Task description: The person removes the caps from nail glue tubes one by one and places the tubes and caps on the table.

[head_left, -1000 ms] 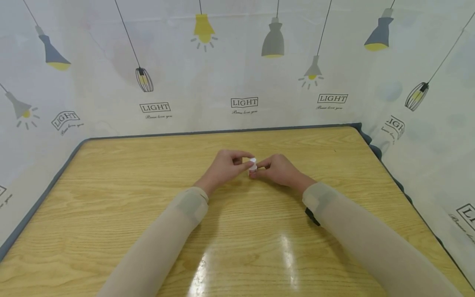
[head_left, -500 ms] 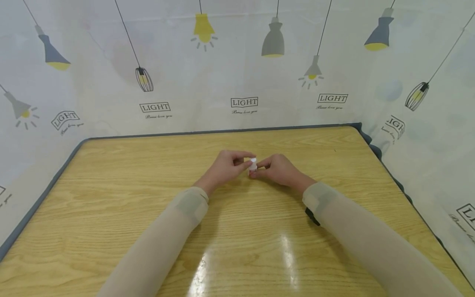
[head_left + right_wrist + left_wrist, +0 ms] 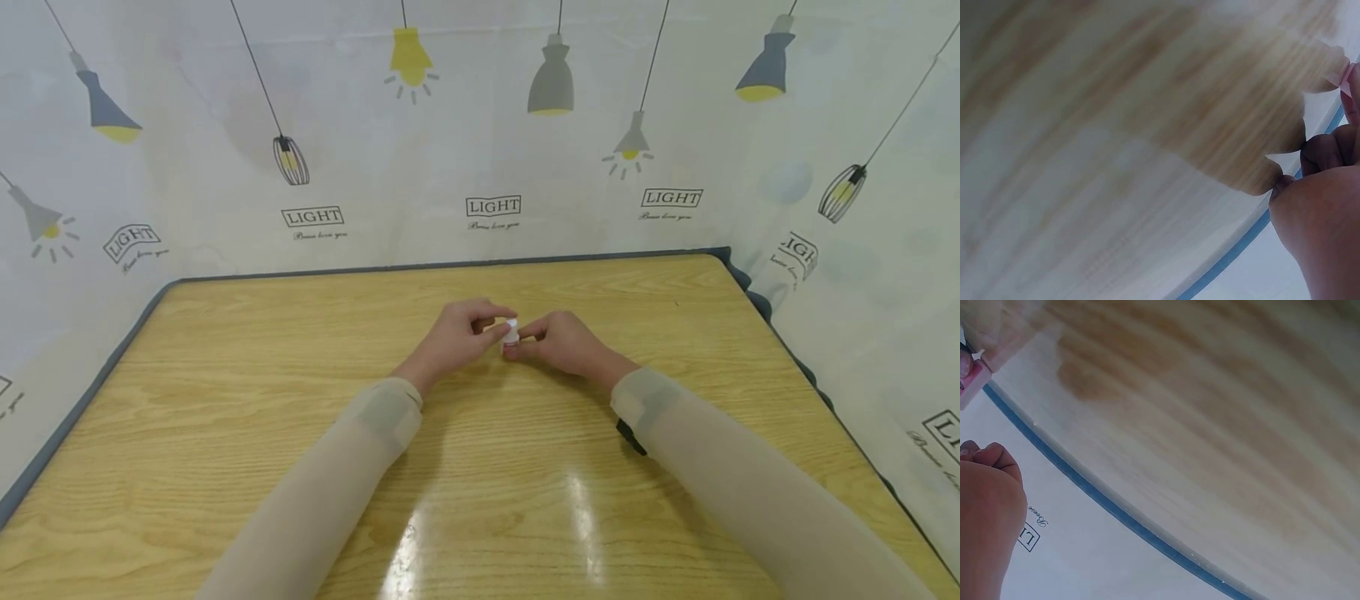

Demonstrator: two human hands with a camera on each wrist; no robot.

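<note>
and there it was on my head feed: a small bottle point(image 3: 512, 338), white above and reddish on its label, caught right between the two hands. it stood off the left hand's point(image 3: 457, 335) fingertips to the right, and off the right hand's point(image 3: 567, 343) fingertips to the left, so neither hand was nearer; both were touching it. the long axis ran close to upright, and the grips were stacked along it: my left thumb and forefinger pinched the white top end, while my right thumb and fingers gripped the lower body, around the label. that high-and-low split on one upright axis was the relation everything hung on.

on the counter point(image 3: 262, 350), the bottle was nearer the far edge than the front, a little right of that edge's middle and well apart from both far corners. whether its base met the wood, i couldn't tell; right-hand fingers covered the bottom.

the wrist feeds gave me little. on the left one, just a pink and white piece of bottle showed at the upper left border; on the right one, a pinkish sliver, mostly behind fingers. label print was too small to read, a seam under the top couldn't be made out, and the counter's front edge was cut off.
</note>
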